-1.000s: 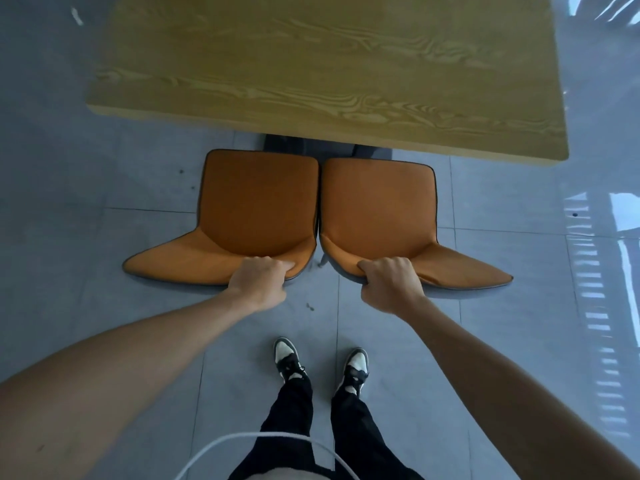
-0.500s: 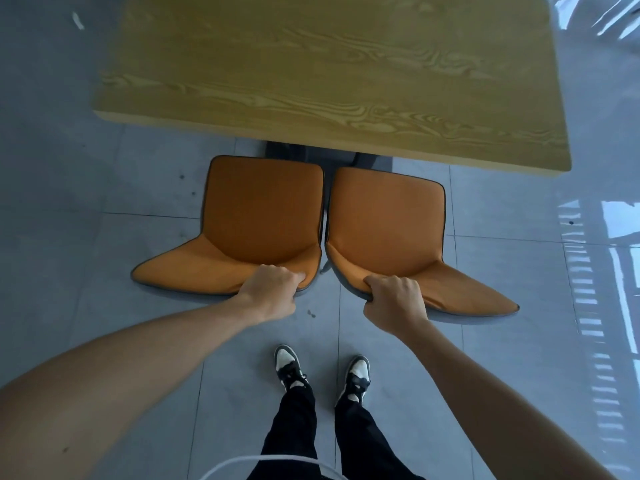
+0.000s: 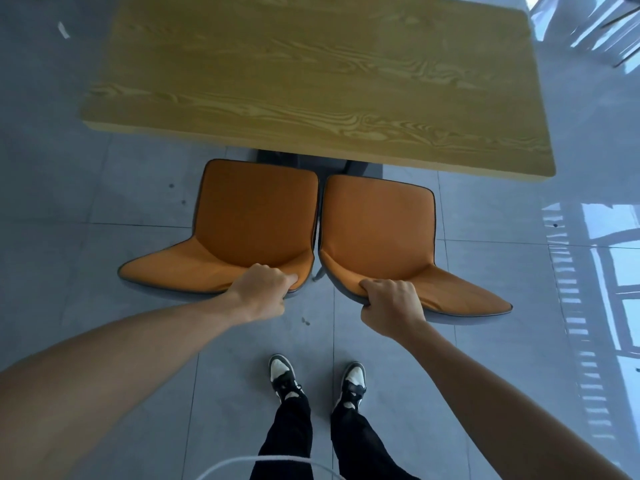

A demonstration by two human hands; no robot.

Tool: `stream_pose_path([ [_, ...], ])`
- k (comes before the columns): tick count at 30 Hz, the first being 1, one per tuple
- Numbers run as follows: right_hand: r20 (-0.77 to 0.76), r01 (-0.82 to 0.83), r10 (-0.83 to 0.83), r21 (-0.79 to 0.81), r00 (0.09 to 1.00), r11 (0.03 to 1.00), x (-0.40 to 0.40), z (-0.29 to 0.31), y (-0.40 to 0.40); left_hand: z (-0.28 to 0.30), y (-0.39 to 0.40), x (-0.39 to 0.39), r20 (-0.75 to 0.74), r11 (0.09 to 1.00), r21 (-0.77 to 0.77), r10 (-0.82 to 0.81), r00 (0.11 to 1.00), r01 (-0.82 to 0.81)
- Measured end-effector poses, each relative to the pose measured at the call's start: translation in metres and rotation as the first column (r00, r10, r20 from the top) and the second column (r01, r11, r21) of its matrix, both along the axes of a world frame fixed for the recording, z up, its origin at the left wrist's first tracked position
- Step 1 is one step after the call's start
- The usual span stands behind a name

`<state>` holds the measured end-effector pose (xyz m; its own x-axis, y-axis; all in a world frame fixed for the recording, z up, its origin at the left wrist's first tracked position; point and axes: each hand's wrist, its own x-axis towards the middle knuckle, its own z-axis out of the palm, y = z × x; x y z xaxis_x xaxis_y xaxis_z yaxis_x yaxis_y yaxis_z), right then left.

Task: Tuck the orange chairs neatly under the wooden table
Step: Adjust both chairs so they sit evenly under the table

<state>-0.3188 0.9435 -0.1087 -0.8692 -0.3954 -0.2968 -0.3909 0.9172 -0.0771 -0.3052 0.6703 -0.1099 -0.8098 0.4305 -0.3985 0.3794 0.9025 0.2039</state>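
Two orange chairs stand side by side on the near side of the wooden table [image 3: 311,81]. My left hand [image 3: 261,292] grips the top edge of the left chair's [image 3: 256,216] backrest. My right hand [image 3: 391,306] grips the top edge of the right chair's [image 3: 377,226] backrest. Both seats lie fully in view, their front edges just short of the table's near edge. The dark table base [image 3: 304,161] shows between seats and tabletop. The chair legs are hidden.
Grey tiled floor [image 3: 86,220] surrounds the table. My feet in black-and-white shoes [image 3: 284,375] stand behind the chairs. Bright window reflections [image 3: 606,271] lie on the floor at right. Metal legs of other furniture [image 3: 616,36] show at the far right corner.
Both chairs and my hands sit lower in the view, and the seats now show a gap to the table edge; the view has tilted or the chairs have come back towards me.
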Motion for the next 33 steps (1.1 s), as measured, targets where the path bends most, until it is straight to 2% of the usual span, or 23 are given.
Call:
stream_pose_path([
  [5, 0.012, -0.009, 0.008, 0.016, 1.0, 1.0, 0.002, 0.003, -0.001, -0.002, -0.025, 0.009, -0.039, 0.996, -0.071, 0.053, 0.998, -0.056],
  [11, 0.028, -0.034, 0.033, 0.02, 0.999, 0.999, -0.001, 0.006, 0.001, 0.006, 0.023, 0.013, -0.025, 0.994, 0.005, 0.112, 0.993, -0.112],
  [27, -0.025, -0.029, 0.027, -0.065, 0.999, 0.997, 0.001, 0.0, 0.004, -0.004, 0.028, 0.014, -0.04, 0.996, 0.014, 0.091, 0.995, -0.091],
  [33, -0.013, -0.014, 0.014, -0.039, 1.0, 0.999, -0.004, 0.003, -0.001, -0.012, 0.025, 0.01, -0.044, 0.996, 0.028, 0.086, 0.995, -0.085],
])
